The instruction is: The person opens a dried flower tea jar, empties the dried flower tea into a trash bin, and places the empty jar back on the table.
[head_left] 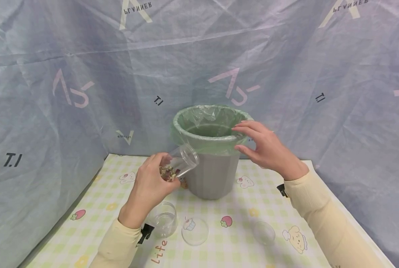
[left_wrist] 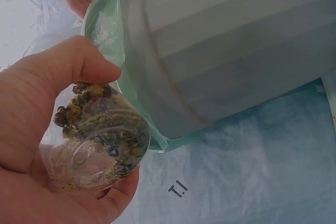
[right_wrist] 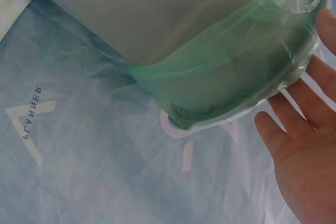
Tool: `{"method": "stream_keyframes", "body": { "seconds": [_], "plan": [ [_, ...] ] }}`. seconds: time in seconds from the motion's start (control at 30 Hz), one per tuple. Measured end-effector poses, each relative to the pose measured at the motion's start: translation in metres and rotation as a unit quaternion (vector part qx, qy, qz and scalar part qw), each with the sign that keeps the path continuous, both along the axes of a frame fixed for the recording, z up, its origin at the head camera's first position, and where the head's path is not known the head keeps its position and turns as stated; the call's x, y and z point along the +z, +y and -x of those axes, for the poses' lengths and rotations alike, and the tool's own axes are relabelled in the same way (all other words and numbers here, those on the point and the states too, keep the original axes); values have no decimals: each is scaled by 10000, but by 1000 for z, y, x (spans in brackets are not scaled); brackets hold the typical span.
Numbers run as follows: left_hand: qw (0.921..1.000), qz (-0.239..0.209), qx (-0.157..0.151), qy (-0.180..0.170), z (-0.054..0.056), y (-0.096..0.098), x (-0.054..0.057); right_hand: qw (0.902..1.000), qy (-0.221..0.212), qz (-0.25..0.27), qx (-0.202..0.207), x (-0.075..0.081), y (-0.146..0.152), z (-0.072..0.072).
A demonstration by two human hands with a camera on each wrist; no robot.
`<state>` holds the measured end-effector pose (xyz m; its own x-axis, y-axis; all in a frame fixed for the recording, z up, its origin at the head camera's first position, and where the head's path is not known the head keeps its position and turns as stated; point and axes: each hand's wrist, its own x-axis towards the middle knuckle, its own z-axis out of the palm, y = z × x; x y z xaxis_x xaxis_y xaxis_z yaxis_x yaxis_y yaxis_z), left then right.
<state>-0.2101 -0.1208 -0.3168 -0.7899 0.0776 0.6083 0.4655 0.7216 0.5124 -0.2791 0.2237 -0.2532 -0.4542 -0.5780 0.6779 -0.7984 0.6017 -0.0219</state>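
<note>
My left hand grips a clear cylindrical jar, tilted with its mouth toward the bin. Dried bits that look like flower tea, brownish yellow and green, lie inside near its bottom. A grey ribbed trash bin stands upright at the middle of the table, lined with a green plastic bag folded over its rim. At the bin's right side, my right hand has its fingers spread, fingertips right at the bag-covered rim. In the right wrist view these fingers hold nothing.
A clear round container stands on the table by my left wrist. Two clear round lids lie flat in front of the bin, one left and one right. A grey-blue cloth hangs behind and along both sides of the checked tablecloth.
</note>
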Motion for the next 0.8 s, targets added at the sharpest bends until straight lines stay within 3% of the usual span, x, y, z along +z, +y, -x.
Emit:
{"method": "stream_keyframes", "body": {
  "seconds": [0.23, 0.5, 0.8],
  "plan": [
    [10000, -42, 37, 37, 0, -1, 2, 9995, -208, -217, -7, 1, -1, 5],
    [9999, -114, 23, -11, 1, -3, 3, 9998, -52, -50, -173, -3, -5, 11],
    [9998, -118, 69, 159, -1, -7, 3, 9994, 127, 199, -264, -8, -10, 15]
  ]
}}
